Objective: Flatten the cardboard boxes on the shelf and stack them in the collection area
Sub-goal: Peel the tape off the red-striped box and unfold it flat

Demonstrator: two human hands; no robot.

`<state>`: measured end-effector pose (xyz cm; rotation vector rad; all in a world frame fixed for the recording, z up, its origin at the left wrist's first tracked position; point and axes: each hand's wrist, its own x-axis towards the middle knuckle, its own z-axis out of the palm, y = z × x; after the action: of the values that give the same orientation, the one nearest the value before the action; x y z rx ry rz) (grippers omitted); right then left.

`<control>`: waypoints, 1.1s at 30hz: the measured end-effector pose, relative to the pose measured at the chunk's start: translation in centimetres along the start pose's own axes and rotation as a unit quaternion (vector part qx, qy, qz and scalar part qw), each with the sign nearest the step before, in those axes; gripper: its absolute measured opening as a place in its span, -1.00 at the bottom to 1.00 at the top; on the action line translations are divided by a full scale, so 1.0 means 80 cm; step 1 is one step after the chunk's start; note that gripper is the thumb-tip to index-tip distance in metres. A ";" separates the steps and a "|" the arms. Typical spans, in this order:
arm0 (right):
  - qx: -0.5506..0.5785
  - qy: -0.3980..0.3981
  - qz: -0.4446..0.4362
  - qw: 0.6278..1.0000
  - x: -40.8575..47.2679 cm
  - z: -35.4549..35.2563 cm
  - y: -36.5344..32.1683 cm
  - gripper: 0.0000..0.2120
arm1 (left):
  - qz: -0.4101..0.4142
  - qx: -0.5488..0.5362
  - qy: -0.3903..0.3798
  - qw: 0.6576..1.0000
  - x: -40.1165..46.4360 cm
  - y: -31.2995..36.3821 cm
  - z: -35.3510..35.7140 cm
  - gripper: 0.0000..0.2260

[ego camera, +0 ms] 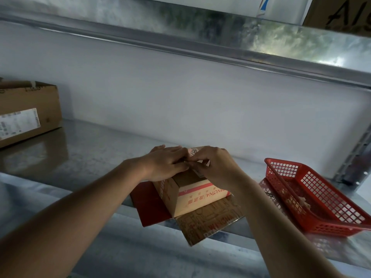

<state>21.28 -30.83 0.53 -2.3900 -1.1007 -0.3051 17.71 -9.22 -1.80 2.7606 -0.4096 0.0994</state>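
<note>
A small brown cardboard box (192,195) with red print stands upside down near the front edge of the metal shelf (90,149). Its lower flaps are spread flat: a red one to the left and a patterned one hanging over the edge. My left hand (166,163) lies flat on the box's top, fingers straight. My right hand (212,165) sits beside it, its fingertips curled and pinching something at the top seam, likely tape. The seam itself is mostly hidden by both hands.
A larger closed cardboard box (26,111) with a white label stands at the shelf's far left. A red plastic mesh basket (321,197) sits at the right. A metal shelf (241,37) runs overhead, and a white wall closes the back.
</note>
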 end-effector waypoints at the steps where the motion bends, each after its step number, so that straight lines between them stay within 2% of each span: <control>1: -0.005 -0.008 -0.011 1.000 -0.001 0.000 -0.001 -0.81 | 0.001 0.000 -0.004 1.000 -0.001 0.000 0.000 -0.55; 5: -0.065 -0.006 -0.039 0.997 0.004 -0.003 -0.007 -0.71 | 0.009 0.012 -0.007 1.000 -0.004 0.003 -0.003 -0.53; 10: -0.122 0.059 -0.039 0.990 0.003 -0.011 -0.002 -0.77 | -0.010 0.015 -0.060 0.998 -0.014 0.007 -0.016 -0.13; 14: -0.146 0.102 0.030 0.984 -0.006 -0.026 0.024 -0.81 | -0.038 0.002 -0.091 0.995 -0.021 0.012 -0.025 -0.15; 16: -0.142 0.115 0.057 0.981 -0.011 -0.026 0.029 -0.81 | -0.012 0.014 -0.085 0.996 -0.022 0.014 -0.025 -0.17; 18: -0.119 0.139 0.051 0.982 -0.014 -0.024 0.026 -0.81 | 0.019 0.045 -0.074 0.996 -0.021 0.019 -0.026 -0.23; 20: -0.095 0.157 0.024 0.983 -0.014 -0.026 0.018 -0.81 | -0.001 0.060 -0.075 0.995 -0.020 0.025 -0.025 -0.26; 24: -0.117 0.078 -0.041 0.989 -0.009 -0.022 0.006 -0.82 | -0.063 0.061 -0.086 0.992 -0.022 0.043 -0.020 -0.28; 30: -0.057 -0.035 -0.007 0.998 -0.001 -0.014 0.005 -0.68 | -0.016 0.048 -0.064 0.997 -0.029 0.060 -0.018 -0.29; 33: 0.022 -0.068 -0.012 0.997 0.001 -0.022 0.008 -0.66 | -0.029 0.056 -0.068 0.996 -0.029 0.063 -0.017 -0.29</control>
<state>21.79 -32.07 1.88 -2.3887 -1.1858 -0.1259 14.01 -12.63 0.83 2.8971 -0.3676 -0.0840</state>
